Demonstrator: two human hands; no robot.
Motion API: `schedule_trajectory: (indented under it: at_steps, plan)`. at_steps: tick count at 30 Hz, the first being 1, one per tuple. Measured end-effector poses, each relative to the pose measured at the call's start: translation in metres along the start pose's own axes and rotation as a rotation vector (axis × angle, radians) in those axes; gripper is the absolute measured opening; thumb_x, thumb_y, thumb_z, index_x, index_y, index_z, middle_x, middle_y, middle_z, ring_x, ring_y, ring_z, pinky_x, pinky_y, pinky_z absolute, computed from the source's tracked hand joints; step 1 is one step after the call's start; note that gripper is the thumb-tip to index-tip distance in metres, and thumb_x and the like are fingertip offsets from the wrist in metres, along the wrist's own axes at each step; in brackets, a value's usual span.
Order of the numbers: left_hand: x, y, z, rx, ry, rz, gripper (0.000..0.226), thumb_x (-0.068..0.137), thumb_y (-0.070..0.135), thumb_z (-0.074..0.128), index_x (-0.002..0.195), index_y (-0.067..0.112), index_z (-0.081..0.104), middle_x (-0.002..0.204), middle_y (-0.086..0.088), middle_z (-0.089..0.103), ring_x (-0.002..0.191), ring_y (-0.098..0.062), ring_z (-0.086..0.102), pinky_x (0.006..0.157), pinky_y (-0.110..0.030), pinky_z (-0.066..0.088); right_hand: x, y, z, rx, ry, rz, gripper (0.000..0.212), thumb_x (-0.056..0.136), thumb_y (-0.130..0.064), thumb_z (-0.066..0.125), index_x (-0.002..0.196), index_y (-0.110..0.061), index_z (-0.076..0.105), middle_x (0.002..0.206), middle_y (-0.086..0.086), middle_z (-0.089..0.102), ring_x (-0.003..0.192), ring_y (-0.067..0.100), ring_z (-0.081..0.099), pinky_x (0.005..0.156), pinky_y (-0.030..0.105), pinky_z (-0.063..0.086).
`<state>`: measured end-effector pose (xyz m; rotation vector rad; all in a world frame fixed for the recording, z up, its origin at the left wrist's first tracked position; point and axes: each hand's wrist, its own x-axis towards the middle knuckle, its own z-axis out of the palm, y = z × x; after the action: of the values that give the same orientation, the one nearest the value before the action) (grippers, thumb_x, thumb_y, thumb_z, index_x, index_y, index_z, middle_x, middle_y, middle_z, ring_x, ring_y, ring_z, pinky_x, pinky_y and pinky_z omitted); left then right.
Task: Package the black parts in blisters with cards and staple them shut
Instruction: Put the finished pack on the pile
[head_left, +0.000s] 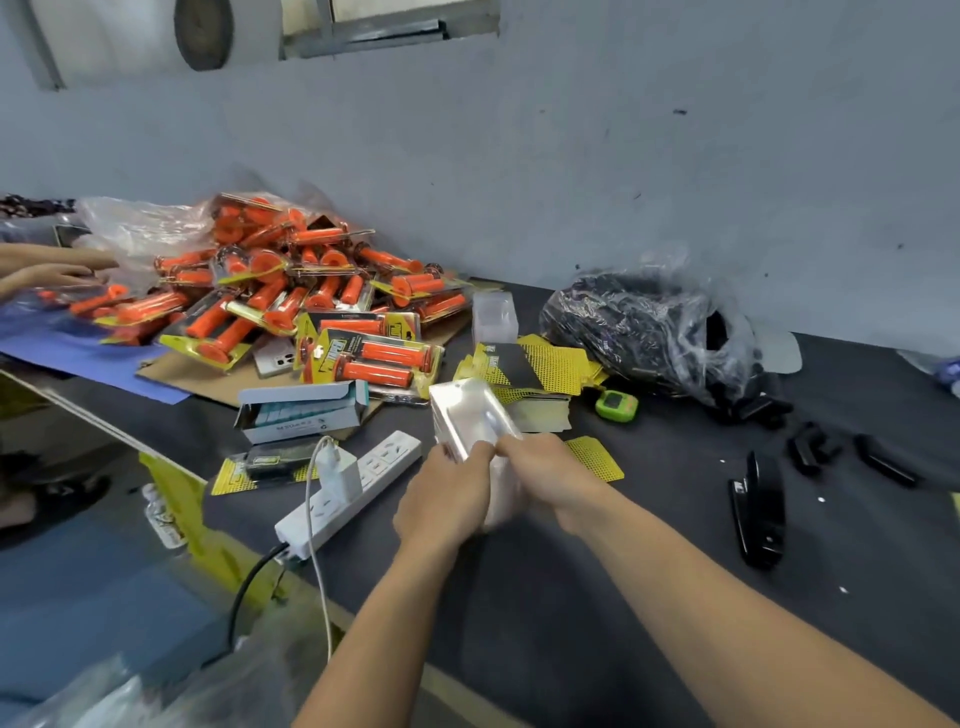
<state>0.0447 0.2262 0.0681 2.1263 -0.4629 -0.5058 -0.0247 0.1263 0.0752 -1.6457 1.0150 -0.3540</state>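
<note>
Gripping a clear blister (470, 410) at its near end, the left hand (447, 493) and right hand (550, 478) curl their fingers around it, holding it tilted over the dark tabletop (571, 597). A stack of yellow cards (535, 364) lies just behind it. Loose black parts (810, 452) lie to the right near a black stapler (758, 514), with a plastic bag (639, 322) of more beyond. Packed orange grips (291, 291) are piled on the left.
</note>
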Motion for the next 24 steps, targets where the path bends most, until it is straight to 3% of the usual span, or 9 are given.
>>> schedule_trajectory:
  at_steps: [4,8,10,12,16,18,20,24]
  plan:
    - [0.004,-0.008,-0.004,-0.158,-0.115,-0.007,0.068,0.07,0.074,0.041,0.119,0.033,0.066,0.115,0.007,0.068,0.106,-0.019,0.063,0.103,-0.045,0.048,0.007,0.006,0.004,-0.104,0.047,-0.044,0.028,0.089,-0.033,0.06,0.108,-0.015,0.071,0.098,0.003,0.071,0.092,0.023,0.067,0.074,0.036,0.051]
    - [0.012,-0.014,-0.004,-0.221,0.095,0.053,0.042,0.077,0.068,0.054,0.105,0.037,0.057,0.095,0.021,0.061,0.087,0.001,0.055,0.083,-0.036,0.045,0.008,-0.002,0.001,-0.305,0.343,-0.235,0.019,0.078,-0.039,0.075,0.08,-0.022,0.068,0.079,-0.006,0.067,0.077,0.019,0.062,0.059,0.029,0.04]
    - [0.017,-0.011,-0.007,-0.197,0.207,0.109,0.031,0.082,0.056,0.064,0.103,0.033,0.062,0.096,0.017,0.066,0.088,-0.003,0.059,0.081,-0.037,0.049,0.008,-0.006,-0.001,-0.378,0.388,-0.276,0.024,0.078,-0.041,0.079,0.072,-0.022,0.065,0.076,-0.006,0.066,0.078,0.022,0.063,0.063,0.029,0.041]
    - [0.02,-0.005,-0.01,-0.108,0.257,0.143,0.023,0.084,0.048,0.068,0.099,0.031,0.063,0.092,0.014,0.066,0.087,-0.008,0.061,0.079,-0.036,0.051,0.008,-0.008,-0.004,-0.433,0.39,-0.294,0.029,0.08,-0.042,0.08,0.068,-0.02,0.065,0.074,-0.005,0.066,0.079,0.024,0.064,0.067,0.03,0.044]
    - [0.022,0.009,-0.016,0.071,0.287,0.179,0.021,0.086,0.051,0.065,0.08,0.031,0.061,0.075,0.018,0.058,0.079,-0.015,0.056,0.067,-0.031,0.037,0.009,-0.017,-0.013,-0.654,0.358,-0.387,0.042,0.088,-0.039,0.073,0.058,-0.019,0.05,0.074,0.001,0.063,0.079,0.03,0.061,0.068,0.031,0.04]
    - [0.02,0.016,-0.016,0.162,0.341,0.213,0.029,0.088,0.053,0.063,0.07,0.031,0.059,0.069,0.018,0.057,0.076,-0.016,0.054,0.068,-0.031,0.036,0.007,-0.023,-0.015,-0.793,0.347,-0.462,0.04,0.094,-0.04,0.065,0.064,-0.019,0.049,0.077,0.006,0.061,0.082,0.032,0.062,0.068,0.032,0.036]
    - [0.018,0.022,-0.017,0.204,0.389,0.244,0.023,0.089,0.054,0.062,0.077,0.036,0.065,0.076,0.015,0.059,0.078,-0.016,0.054,0.072,-0.031,0.039,0.003,-0.028,-0.015,-0.881,0.336,-0.527,0.035,0.098,-0.041,0.058,0.071,-0.019,0.054,0.083,0.008,0.066,0.084,0.032,0.063,0.067,0.032,0.036]
    - [0.019,0.027,-0.02,0.134,0.395,0.282,0.01,0.089,0.042,0.069,0.087,0.034,0.074,0.086,0.01,0.069,0.084,-0.015,0.062,0.074,-0.031,0.046,0.0,-0.028,-0.022,-0.67,0.275,-0.491,0.049,0.097,-0.036,0.064,0.054,-0.017,0.048,0.061,0.001,0.052,0.07,0.029,0.056,0.064,0.04,0.047]
